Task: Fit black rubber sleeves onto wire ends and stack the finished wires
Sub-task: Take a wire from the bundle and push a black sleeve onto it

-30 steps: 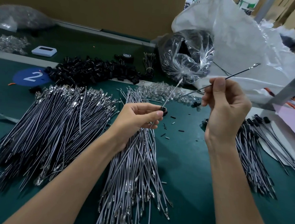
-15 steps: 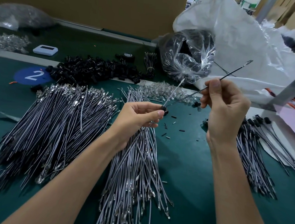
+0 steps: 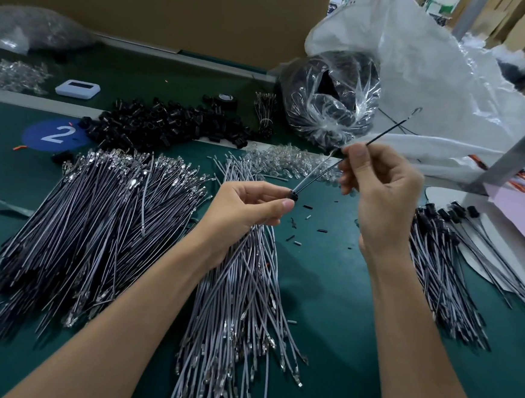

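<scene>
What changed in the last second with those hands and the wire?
The right hand, pinching the wire, slid left toward the left hand, feeding the wire toward the black sleeve held there. Nothing was grabbed or released. The left hand and the wire piles stayed put.

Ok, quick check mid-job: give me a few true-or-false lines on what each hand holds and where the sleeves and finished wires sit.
1. The left hand pinches a black sleeve. True.
2. The right hand is empty. False: it pinches the wire that runs up out of the sleeve.
3. The pile of loose sleeves lies beside the blue number sticker. True.
4. The sleeved wires are stacked at the far left. False: they lie on the right, beside the right wrist.
</scene>
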The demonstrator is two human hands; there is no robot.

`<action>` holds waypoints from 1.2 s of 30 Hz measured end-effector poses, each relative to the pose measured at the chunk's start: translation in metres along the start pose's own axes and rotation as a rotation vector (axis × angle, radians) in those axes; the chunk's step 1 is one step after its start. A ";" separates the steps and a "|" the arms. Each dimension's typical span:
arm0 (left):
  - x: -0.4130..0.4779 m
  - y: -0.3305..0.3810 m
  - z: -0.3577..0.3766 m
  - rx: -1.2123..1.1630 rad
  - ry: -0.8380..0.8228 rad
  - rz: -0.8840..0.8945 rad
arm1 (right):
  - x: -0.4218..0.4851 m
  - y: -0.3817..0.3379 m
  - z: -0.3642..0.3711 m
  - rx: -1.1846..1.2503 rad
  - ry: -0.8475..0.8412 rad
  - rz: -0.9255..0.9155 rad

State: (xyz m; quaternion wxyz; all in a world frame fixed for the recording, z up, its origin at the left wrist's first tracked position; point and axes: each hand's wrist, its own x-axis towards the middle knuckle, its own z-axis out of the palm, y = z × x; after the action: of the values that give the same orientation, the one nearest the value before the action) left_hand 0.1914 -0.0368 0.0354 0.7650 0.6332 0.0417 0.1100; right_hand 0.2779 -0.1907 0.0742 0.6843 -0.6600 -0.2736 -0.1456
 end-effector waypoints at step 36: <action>0.001 0.000 0.003 -0.018 0.048 0.059 | -0.013 0.005 0.021 -0.439 -0.172 -0.189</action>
State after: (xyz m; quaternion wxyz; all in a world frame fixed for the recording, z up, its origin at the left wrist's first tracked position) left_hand 0.1933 -0.0393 0.0360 0.7660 0.6242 0.0406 0.1480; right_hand 0.2666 -0.1715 0.0622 0.4820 -0.7744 -0.3531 -0.2082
